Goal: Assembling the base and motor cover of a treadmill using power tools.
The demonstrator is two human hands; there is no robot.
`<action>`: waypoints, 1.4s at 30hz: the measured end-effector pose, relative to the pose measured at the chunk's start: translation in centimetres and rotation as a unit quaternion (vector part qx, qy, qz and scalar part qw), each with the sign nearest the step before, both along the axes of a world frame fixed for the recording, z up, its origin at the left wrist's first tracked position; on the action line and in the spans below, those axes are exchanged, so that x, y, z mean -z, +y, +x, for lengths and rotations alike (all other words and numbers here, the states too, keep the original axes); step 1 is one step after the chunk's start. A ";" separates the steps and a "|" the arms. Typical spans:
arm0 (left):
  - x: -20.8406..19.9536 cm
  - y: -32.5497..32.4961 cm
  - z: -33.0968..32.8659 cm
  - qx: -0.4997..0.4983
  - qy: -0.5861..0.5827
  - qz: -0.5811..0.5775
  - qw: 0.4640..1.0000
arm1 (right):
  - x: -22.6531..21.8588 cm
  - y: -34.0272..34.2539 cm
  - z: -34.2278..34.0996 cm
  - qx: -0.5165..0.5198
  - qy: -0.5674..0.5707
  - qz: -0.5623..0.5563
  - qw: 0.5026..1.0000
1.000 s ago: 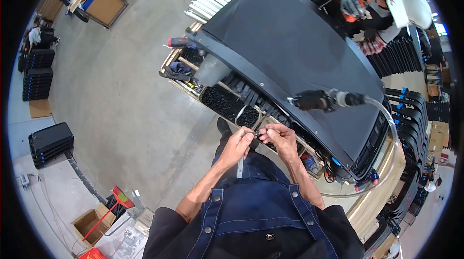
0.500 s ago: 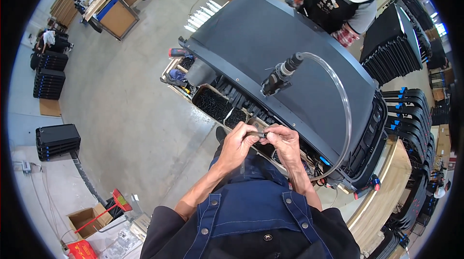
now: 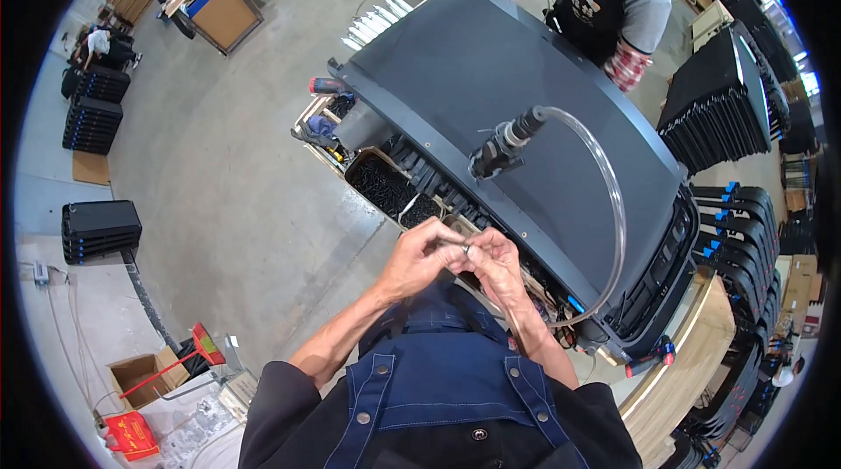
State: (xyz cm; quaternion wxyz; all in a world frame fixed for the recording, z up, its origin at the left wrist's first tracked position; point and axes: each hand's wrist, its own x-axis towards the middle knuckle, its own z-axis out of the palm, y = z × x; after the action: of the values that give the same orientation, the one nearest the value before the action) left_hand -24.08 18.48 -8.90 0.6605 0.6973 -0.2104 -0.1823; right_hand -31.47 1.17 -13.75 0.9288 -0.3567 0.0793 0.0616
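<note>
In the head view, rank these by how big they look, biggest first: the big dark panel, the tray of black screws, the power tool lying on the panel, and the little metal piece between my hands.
1. dark panel
2. tray of black screws
3. power tool
4. small metal piece, pinched by both hands

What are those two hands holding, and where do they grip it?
A small metal part, pinched between the fingertips of the left hand and right hand. It is too small to tell which end each grips.

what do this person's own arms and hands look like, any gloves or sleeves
Both the left hand and right hand are bare, with no gloves. The forearms are uncovered; dark sleeves are pushed up above the elbows. A blue denim apron with metal rivets covers the chest.
</note>
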 end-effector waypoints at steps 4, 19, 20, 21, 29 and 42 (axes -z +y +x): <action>1.8 0.7 1.2 0.034 0.151 -0.029 0.988 | 0.5 -0.1 0.4 -0.028 0.027 -0.076 0.996; 20.0 -5.2 10.0 0.104 0.660 -0.158 0.727 | -6.1 -3.1 15.7 0.156 -0.122 -0.491 0.848; 21.1 -5.6 10.2 0.124 0.664 -0.185 0.714 | -5.8 -3.1 16.3 0.151 -0.103 -0.439 0.880; 22.1 -6.0 10.3 0.143 0.667 -0.213 0.700 | -5.6 -3.0 16.8 0.146 -0.084 -0.386 0.907; 24.7 -9.1 11.6 0.245 0.648 -0.297 0.657 | -4.2 -1.0 14.7 0.261 -0.079 -0.444 0.854; 24.2 -8.1 12.6 0.131 0.500 -0.192 0.834 | -3.6 -2.2 16.5 0.178 -0.127 -0.431 0.875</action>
State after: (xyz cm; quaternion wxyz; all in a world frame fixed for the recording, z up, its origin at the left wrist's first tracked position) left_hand -11.49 10.38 -33.14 0.7663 0.3355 0.0282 -0.5472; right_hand -14.94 -1.03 -10.16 0.6802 -0.7065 0.0417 -0.1910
